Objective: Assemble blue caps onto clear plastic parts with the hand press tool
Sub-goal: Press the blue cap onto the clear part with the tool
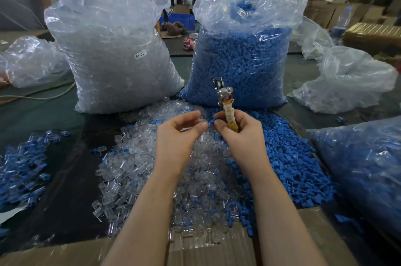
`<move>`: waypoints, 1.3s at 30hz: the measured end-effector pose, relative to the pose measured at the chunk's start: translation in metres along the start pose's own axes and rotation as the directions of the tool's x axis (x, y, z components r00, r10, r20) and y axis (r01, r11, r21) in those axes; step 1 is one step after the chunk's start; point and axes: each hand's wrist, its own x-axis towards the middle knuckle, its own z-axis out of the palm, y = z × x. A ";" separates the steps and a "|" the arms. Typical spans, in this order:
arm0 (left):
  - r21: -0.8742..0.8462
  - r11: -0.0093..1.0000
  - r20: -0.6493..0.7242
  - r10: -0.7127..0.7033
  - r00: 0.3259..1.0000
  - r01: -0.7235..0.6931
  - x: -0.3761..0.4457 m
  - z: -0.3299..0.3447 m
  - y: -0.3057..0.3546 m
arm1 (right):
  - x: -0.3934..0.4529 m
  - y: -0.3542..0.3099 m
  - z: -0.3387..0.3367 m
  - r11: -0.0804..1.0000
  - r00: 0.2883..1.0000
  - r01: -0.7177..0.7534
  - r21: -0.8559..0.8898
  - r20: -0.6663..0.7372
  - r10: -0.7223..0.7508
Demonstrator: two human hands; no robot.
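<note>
My right hand (239, 133) grips the taped handle of the hand press tool (225, 101), whose metal head points up and away. Its fingertips also pinch a small blue cap (212, 121). My left hand (180, 133) is raised beside it, fingers curled, pinching a clear plastic part (200, 118) that is hard to make out. The two hands meet fingertip to fingertip above a heap of loose clear parts (152, 170). A heap of loose blue caps (288, 157) lies to the right.
A tall bag of clear parts (112, 49) and a tall bag of blue caps (243, 59) stand behind the heaps. Assembled pieces (21, 168) lie at the left. Another bag of blue pieces (364, 168) sits at the right. Cardboard (195, 248) lies along the near edge.
</note>
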 end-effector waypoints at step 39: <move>-0.177 0.981 -0.067 -0.092 0.993 0.079 -0.007 0.008 0.011 | -0.003 0.002 0.005 0.991 0.992 0.123 -0.054 -0.033 -0.124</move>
